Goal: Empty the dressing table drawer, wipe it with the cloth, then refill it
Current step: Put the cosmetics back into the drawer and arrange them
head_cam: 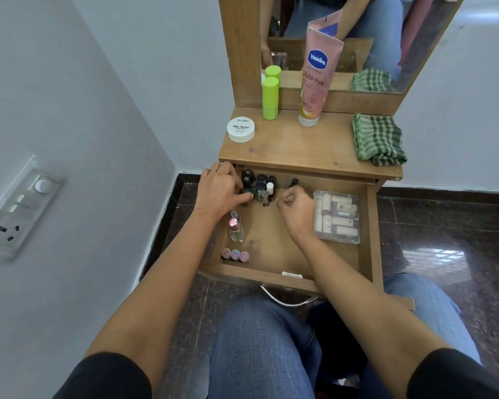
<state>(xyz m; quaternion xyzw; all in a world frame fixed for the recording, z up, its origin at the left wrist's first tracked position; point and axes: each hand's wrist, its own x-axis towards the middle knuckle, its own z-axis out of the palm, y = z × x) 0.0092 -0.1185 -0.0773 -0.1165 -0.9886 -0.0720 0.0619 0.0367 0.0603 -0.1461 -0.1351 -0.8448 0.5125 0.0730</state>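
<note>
Both hands (219,191) (296,207) — curled among bottles (258,185)

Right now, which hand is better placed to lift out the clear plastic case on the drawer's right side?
Right. The right hand sits curled just beside the clear plastic case, while the left hand is across the drawer, its fingers among the nail polish bottles.

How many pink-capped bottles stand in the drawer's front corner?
3. The pink-capped bottles stand in a row in the drawer's front left corner, side by side. More could hide behind the front wall.
</note>
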